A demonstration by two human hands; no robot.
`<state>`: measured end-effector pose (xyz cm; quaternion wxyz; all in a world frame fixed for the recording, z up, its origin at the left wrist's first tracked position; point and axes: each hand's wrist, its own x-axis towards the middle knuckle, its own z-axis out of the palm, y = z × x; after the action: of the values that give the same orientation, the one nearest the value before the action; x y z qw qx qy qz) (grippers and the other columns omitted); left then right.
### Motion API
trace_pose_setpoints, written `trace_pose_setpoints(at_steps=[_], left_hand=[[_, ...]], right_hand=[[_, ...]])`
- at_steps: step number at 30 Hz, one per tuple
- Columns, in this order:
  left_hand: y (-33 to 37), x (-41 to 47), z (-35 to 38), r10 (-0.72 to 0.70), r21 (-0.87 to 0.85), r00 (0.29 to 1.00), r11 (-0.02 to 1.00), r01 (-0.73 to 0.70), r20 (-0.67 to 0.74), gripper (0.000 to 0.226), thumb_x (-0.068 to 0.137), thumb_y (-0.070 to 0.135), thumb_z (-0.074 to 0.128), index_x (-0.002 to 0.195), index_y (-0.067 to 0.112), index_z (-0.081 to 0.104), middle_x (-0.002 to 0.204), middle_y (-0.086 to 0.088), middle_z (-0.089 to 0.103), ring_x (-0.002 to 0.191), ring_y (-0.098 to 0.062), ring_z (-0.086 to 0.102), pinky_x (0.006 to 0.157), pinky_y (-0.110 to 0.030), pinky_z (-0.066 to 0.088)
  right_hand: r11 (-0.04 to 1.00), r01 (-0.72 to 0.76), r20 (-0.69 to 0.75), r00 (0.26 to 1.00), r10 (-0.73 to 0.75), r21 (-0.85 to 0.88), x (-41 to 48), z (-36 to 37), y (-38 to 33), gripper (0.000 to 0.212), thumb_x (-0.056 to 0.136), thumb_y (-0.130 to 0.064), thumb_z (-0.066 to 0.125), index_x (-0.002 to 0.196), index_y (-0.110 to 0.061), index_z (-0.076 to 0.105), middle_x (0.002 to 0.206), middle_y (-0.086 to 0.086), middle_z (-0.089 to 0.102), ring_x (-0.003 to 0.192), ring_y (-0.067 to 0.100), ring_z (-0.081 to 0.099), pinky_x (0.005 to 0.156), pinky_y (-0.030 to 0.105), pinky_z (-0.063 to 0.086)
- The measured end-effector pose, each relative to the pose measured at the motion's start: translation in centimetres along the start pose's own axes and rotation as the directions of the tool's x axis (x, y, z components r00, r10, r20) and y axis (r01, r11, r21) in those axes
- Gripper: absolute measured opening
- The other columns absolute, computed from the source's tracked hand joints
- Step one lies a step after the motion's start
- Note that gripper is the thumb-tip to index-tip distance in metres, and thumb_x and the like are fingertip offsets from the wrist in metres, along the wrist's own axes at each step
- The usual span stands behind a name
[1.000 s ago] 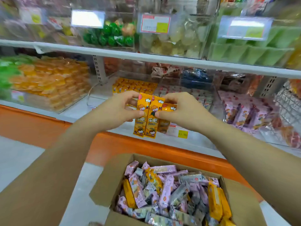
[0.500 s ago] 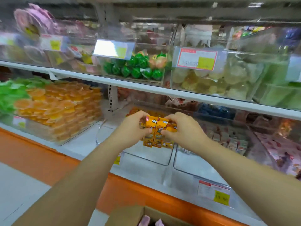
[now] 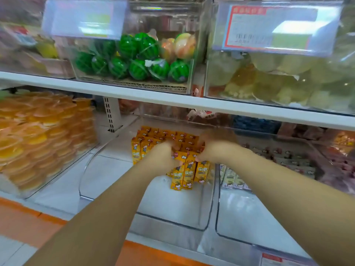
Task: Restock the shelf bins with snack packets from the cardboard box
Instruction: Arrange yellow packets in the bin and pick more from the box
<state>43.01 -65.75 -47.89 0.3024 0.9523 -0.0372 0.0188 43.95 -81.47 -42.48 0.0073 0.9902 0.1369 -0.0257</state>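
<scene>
My left hand (image 3: 163, 153) and my right hand (image 3: 213, 148) together hold a small bunch of orange snack packets (image 3: 185, 171) by their top ends, inside a clear shelf bin (image 3: 192, 225) on the lower shelf. The packets hang upright just in front of a row of the same orange packets (image 3: 151, 140) standing at the back of this bin. The cardboard box is out of view.
The white upper shelf edge (image 3: 172, 98) runs just above my hands. To the left stands a bin of orange jelly cups (image 3: 38, 135); to the right a bin with pale packets (image 3: 232, 179). Green watermelon-pattern balls (image 3: 138, 60) and pale jellies (image 3: 278, 77) fill the upper bins.
Both hands have carried the orange packets forward and down into the clear bin, up to the row at its back. The cardboard box has dropped out of view.
</scene>
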Motion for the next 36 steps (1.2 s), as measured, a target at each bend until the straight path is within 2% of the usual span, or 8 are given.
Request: trace_pose_setpoints(at_steps=[4,7,12,18,23,30,33,36], left_hand=[[-0.3,0.5,1.0,-0.052,0.074,0.998,0.996,0.050,0.027,0.069,0.076,0.031,0.077,0.130,0.012,0.039,0.117,-0.007,0.053,0.101,-0.025,0.056,0.075,-0.033,0.049],[-0.3,0.4,1.6,-0.056,0.115,0.998,0.992,0.056,0.003,0.080,0.075,0.032,0.079,0.133,0.008,0.030,0.123,-0.014,0.051,0.105,-0.030,0.057,0.076,-0.034,0.047],[0.1,0.8,2.0,-0.002,0.144,0.998,0.990,0.011,-0.064,0.077,0.079,0.026,0.075,0.135,0.004,0.026,0.105,-0.013,0.058,0.094,-0.028,0.059,0.069,-0.032,0.045],[-0.3,0.3,1.7,-0.009,-0.034,0.998,0.999,0.007,-0.059,0.053,0.077,0.024,0.078,0.116,0.012,0.045,0.101,-0.003,0.054,0.095,-0.023,0.057,0.077,-0.033,0.048],[0.0,-1.3,0.4,0.026,-0.032,0.995,0.999,-0.029,-0.095,0.045,0.079,0.026,0.076,0.111,0.015,0.047,0.107,-0.002,0.052,0.100,-0.020,0.054,0.083,-0.037,0.049],[3.7,-10.7,0.2,0.236,-0.195,0.904,0.927,-0.320,-0.357,0.015,0.089,0.014,0.061,0.091,0.025,0.050,0.094,0.013,0.055,0.082,-0.001,0.059,0.074,-0.026,0.050],[5.4,-16.2,2.7,0.306,-0.270,0.889,0.874,-0.404,-0.342,0.020,0.089,0.004,0.057,0.091,0.024,0.052,0.089,0.017,0.054,0.079,0.007,0.056,0.068,-0.007,0.043],[6.3,-20.3,6.4,0.399,-0.254,0.891,0.858,-0.446,-0.217,0.030,0.088,0.003,0.057,0.089,0.032,0.050,0.088,0.015,0.054,0.080,0.000,0.055,0.069,-0.010,0.042]], right_hand=[[0.995,-0.024,0.094,0.995,0.014,0.096,0.4,0.0,-0.1,0.040,0.087,-0.039,0.066,0.118,-0.014,0.059,0.111,0.003,0.062,0.089,0.018,0.054,0.073,0.025,0.040],[1.000,-0.007,-0.028,1.000,0.007,-0.013,0.3,-0.1,-0.3,0.039,0.078,-0.047,0.072,0.102,-0.018,0.062,0.094,-0.001,0.062,0.081,0.017,0.054,0.072,0.029,0.045],[0.996,-0.006,-0.114,0.994,-0.003,-0.085,0.3,0.2,-0.5,0.032,0.079,-0.044,0.071,0.098,-0.019,0.063,0.095,-0.005,0.059,0.097,0.020,0.057,0.096,0.037,0.043],[0.998,0.069,-0.248,0.966,-0.067,-0.002,-0.7,0.9,0.1,0.025,0.087,-0.041,0.057,0.080,-0.022,0.071,0.082,-0.008,0.066,0.078,0.013,0.059,0.084,0.029,0.049],[0.945,0.171,-0.374,0.925,-0.057,0.278,-4.0,1.3,1.0,0.014,0.090,-0.036,0.058,0.092,-0.028,0.069,0.098,-0.013,0.068,0.086,0.007,0.059,0.078,0.027,0.048],[0.864,0.395,-0.596,0.790,-0.146,0.313,-13.3,3.5,2.8,0.008,0.086,-0.025,0.063,0.086,-0.020,0.070,0.087,-0.008,0.065,0.092,0.013,0.050,0.084,0.025,0.034],[0.842,0.406,-0.606,0.786,-0.124,0.355,-19.0,5.5,3.7,0.011,0.084,-0.021,0.061,0.086,-0.015,0.069,0.083,-0.008,0.063,0.086,0.008,0.048,0.082,0.016,0.030],[0.825,0.368,-0.559,0.826,-0.078,0.429,-24.6,8.3,5.0,0.009,0.083,-0.015,0.061,0.087,-0.014,0.070,0.081,-0.011,0.061,0.081,0.000,0.046,0.081,0.006,0.031]])
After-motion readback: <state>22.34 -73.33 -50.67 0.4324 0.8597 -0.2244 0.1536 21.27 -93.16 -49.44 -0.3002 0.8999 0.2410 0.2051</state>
